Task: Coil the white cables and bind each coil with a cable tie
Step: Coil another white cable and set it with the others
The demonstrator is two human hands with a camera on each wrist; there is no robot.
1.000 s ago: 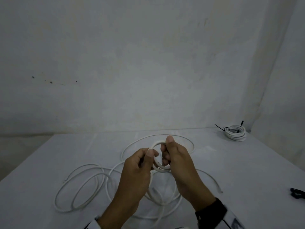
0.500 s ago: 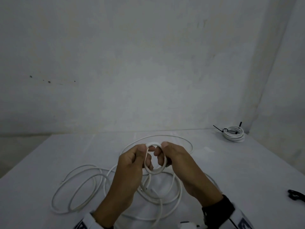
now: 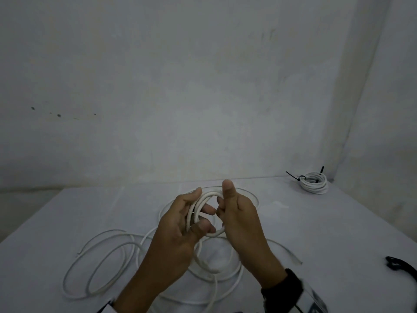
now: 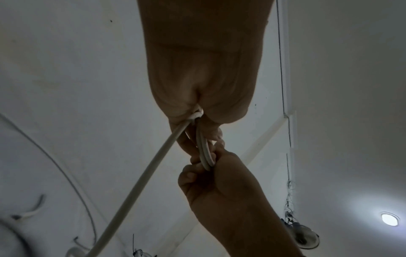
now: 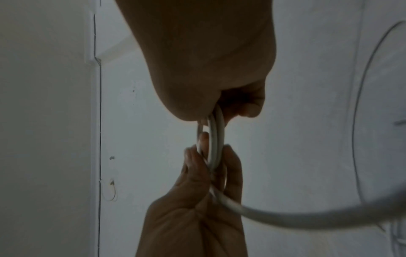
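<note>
A small coil of white cable stands upright between my hands above the table. My left hand holds its left side, fingers through the ring and thumb under it. My right hand pinches the right side, thumb up. The cable's loose length lies in wide loops on the table below. The left wrist view shows the left hand gripping the coil, with a strand running down. The right wrist view shows the right hand on the coil.
A finished white coil bound with a black cable tie lies at the table's back right corner by the wall. A black object sits at the right edge. The white table meets walls behind and to the right.
The small coil has grown by a turn and now stands more upright. My left fingers have spread through the ring and my right thumb has lifted. The loose loops have shifted slightly.
</note>
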